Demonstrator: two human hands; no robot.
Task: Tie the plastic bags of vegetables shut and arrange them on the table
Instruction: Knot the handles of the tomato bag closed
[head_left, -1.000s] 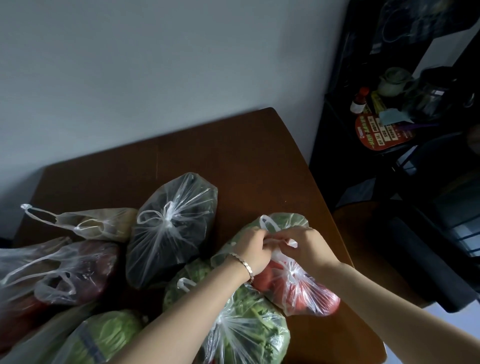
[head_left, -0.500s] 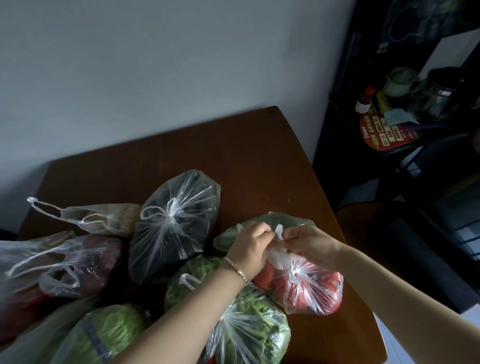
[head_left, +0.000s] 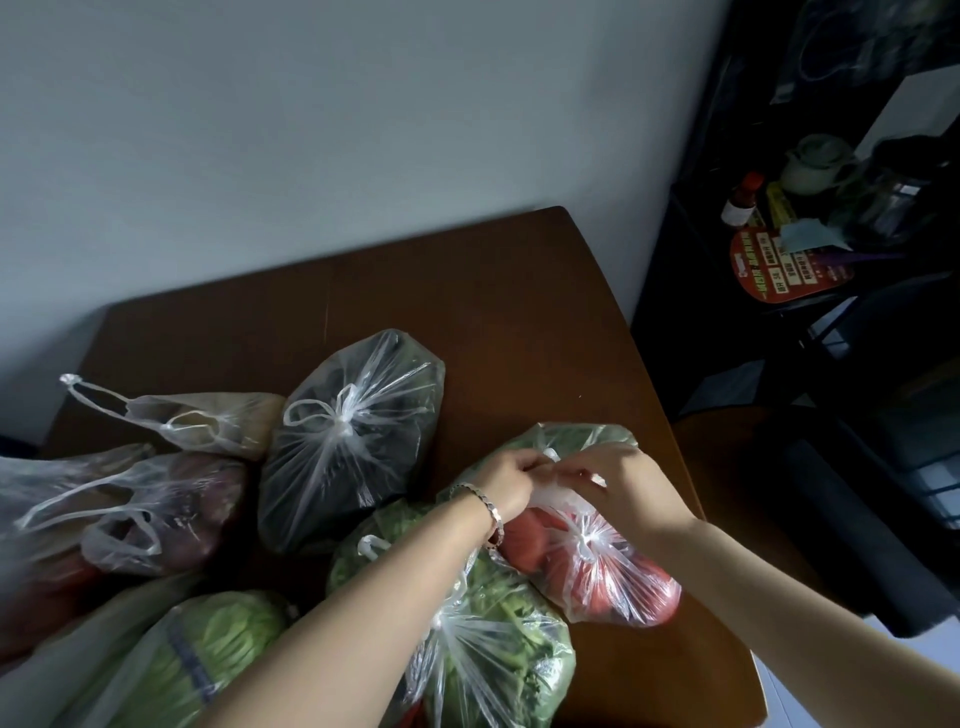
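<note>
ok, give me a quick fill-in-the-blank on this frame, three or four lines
1. Both hands work the handles of the bag of ____ vegetables.
2. The bracelet sits on the ____ wrist.
3. The dark bag at the table's middle is already ____ shut.
4. The right hand touches the left hand above the ____ bag.

Missing: red; left; tied; red

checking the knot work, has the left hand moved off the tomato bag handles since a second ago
No. The left hand still pinches the handles above the tomato bag, meeting the right hand, same spot beside the dark tied bag.

Thin, crinkled, glossy clear plastic bags lie on a smooth, matt brown wooden table.
</note>
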